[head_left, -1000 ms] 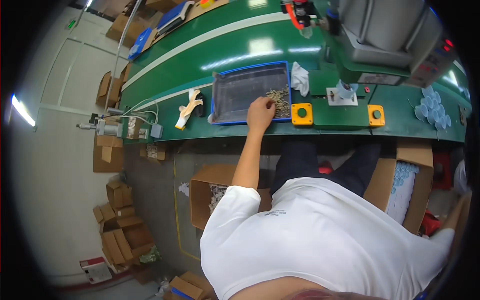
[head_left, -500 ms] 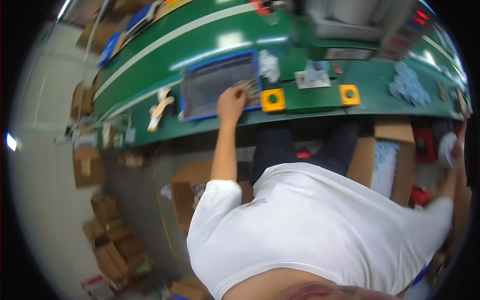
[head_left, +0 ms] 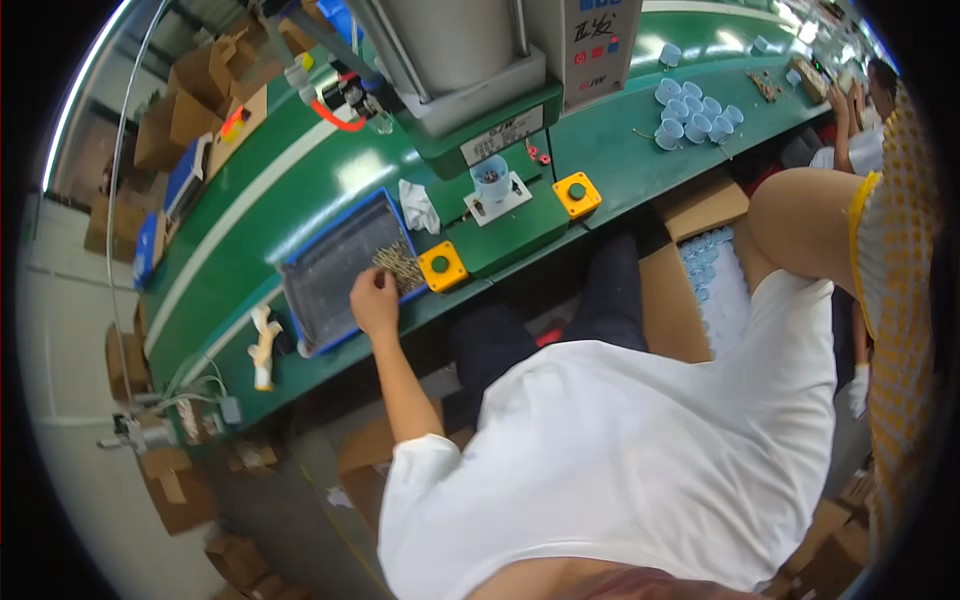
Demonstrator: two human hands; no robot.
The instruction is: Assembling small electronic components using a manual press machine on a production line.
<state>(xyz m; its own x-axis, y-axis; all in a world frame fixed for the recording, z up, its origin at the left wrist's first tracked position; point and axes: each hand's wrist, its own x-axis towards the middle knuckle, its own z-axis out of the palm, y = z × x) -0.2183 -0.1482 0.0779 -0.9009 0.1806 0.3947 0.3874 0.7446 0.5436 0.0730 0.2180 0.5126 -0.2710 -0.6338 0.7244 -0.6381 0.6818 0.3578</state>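
Note:
My left hand (head_left: 374, 301) is over the near right side of a grey tray with a blue rim (head_left: 318, 345). Its fingers are curled together beside a heap of small brass-coloured metal pieces (head_left: 400, 268); whatever they pinch is too small to make out. My right hand is not visible; past the white sleeve, the right arm is hidden behind another person's bare limb. Right of the tray, a pale blue translucent cup (head_left: 490, 178) with dark bits inside stands on a white plate (head_left: 499, 203) beneath a press (head_left: 455, 85).
Yellow boxes with green buttons (head_left: 442, 266) (head_left: 577, 194) flank the press base. A crumpled white cloth (head_left: 418, 207) and a glove (head_left: 263, 348) lie near the tray. Several blue cups (head_left: 695, 115) sit farther right. A person in a yellow-checked garment (head_left: 905, 260) is close on my right.
The view has swung toward the right, bringing the press, blue cups and nearby person further into sight. My left hand stays at the heap in the tray. My right forearm has gone from sight.

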